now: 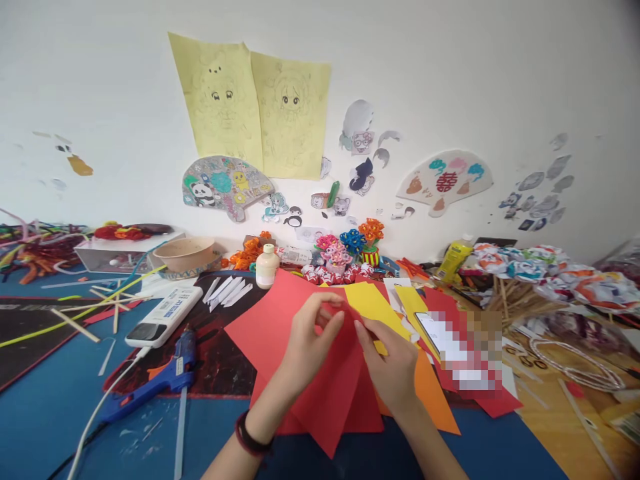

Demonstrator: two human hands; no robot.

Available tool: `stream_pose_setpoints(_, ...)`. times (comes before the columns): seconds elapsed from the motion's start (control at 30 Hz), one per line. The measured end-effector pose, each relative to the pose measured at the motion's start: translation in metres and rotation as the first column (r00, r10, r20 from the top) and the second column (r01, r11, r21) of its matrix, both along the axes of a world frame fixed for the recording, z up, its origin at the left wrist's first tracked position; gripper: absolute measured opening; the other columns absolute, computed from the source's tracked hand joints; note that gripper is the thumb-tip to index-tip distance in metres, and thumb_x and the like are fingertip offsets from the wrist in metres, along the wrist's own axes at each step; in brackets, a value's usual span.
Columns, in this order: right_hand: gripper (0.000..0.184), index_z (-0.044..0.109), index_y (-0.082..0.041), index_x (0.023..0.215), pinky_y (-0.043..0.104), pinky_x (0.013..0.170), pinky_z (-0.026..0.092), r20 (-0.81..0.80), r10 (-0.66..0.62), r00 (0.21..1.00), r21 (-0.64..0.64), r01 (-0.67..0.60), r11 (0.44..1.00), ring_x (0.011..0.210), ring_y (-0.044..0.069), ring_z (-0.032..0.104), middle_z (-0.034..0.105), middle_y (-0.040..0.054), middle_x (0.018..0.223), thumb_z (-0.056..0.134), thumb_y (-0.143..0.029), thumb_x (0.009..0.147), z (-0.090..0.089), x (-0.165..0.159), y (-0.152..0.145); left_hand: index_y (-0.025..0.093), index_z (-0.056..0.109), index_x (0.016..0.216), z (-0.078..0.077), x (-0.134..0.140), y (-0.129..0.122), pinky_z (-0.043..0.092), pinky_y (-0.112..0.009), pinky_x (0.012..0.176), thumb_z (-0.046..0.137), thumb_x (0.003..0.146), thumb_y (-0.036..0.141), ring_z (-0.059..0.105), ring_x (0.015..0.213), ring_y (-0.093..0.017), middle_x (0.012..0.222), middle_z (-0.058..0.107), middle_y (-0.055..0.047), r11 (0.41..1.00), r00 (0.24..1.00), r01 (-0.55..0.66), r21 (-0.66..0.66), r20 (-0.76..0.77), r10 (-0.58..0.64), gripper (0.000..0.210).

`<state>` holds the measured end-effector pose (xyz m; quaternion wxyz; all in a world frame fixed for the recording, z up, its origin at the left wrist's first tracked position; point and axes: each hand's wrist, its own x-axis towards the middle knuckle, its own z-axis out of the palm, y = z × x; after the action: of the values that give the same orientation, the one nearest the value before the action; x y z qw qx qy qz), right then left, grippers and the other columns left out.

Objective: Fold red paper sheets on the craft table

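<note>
Red paper (325, 393) lies tilted in front of me, its lower corner pointing toward me. My right hand (393, 363) pinches its right side between thumb and fingers. Just over the upper part of the sheet is my left hand (313, 333), with a dark band (254, 435) on the wrist. Its fingers curve toward the thumb, and a gap shows between them; any contact of those fingertips with the paper is unclear. More red paper (367, 403) sits underneath. Yellow paper (373, 300) and orange paper (437, 393) stick out on the right.
To the left are a blue glue gun (165, 380), a white power bank (165, 317) with a cable, and folded white strips (227, 291). Behind stand a cream bottle (267, 268) and craft flowers (353, 243). A phone (450, 343), partly pixelated, lies at right.
</note>
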<state>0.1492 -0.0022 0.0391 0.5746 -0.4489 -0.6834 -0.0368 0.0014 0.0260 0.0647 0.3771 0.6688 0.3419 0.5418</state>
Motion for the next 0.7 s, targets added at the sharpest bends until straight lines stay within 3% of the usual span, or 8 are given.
stream_pose_setpoints(0.07,0.013,0.069,-0.02,0.092,0.024,0.061,0.05,-0.016,-0.004,1.0,0.031,0.004,1.0,0.063,0.014,0.064,0.07,0.0021,0.076,0.058,-0.015,0.089,0.004,0.002,-0.002,0.022,0.058,0.117,0.003,-0.002,-0.004,0.044,-0.023,0.065,0.055,0.09,0.027,0.056,0.07,-0.012,0.099,0.064,-0.005,0.984,0.986,-0.074,0.161,-0.134,0.096,0.028)
stream_pose_setpoints(0.17,0.018,0.069,-0.022,0.098,0.024,0.066,0.052,-0.013,-0.016,1.0,0.074,0.017,0.997,0.07,0.014,0.066,0.072,0.0026,0.083,0.058,-0.012,0.088,0.006,0.003,-0.004,0.024,0.06,0.115,0.004,0.0,-0.01,0.043,-0.023,0.064,0.052,0.091,0.023,0.054,0.068,-0.012,0.087,0.063,-0.002,0.951,0.951,-0.121,0.283,-0.242,0.193,0.025)
stream_pose_setpoints(0.27,0.025,0.069,-0.023,0.104,0.023,0.069,0.052,0.023,-0.037,0.999,0.114,0.034,0.993,0.077,0.015,0.069,0.073,0.0033,0.089,0.057,-0.008,0.088,0.006,0.005,-0.007,0.022,0.061,0.108,0.004,0.004,-0.017,0.044,-0.022,0.064,0.056,0.09,0.024,0.056,0.068,-0.012,0.084,0.065,-0.002,0.955,0.957,-0.141,0.261,-0.212,0.199,0.019)
stream_pose_setpoints(0.47,0.034,0.067,-0.024,0.113,0.024,0.074,0.052,0.11,-0.072,0.991,0.175,0.052,0.983,0.083,0.016,0.071,0.074,0.0036,0.094,0.056,-0.005,0.087,0.004,0.008,-0.014,0.019,0.062,0.09,0.011,0.005,-0.026,0.047,-0.02,0.061,0.061,0.087,0.027,0.06,0.068,-0.011,0.078,0.067,-0.001,0.987,0.996,-0.07,0.145,-0.042,0.077,0.008)
stream_pose_setpoints(0.7,0.04,0.066,-0.026,0.118,0.025,0.07,0.054,0.118,-0.058,0.991,0.202,0.034,0.979,0.08,0.017,0.071,0.075,0.0037,0.093,0.056,-0.005,0.086,0.004,0.01,-0.017,0.019,0.063,0.087,0.013,0.004,-0.027,0.048,-0.02,0.06,0.066,0.084,0.027,0.06,0.067,-0.012,0.075,0.066,-0.001,0.991,0.999,-0.037,0.129,0.041,0.032,0.01)
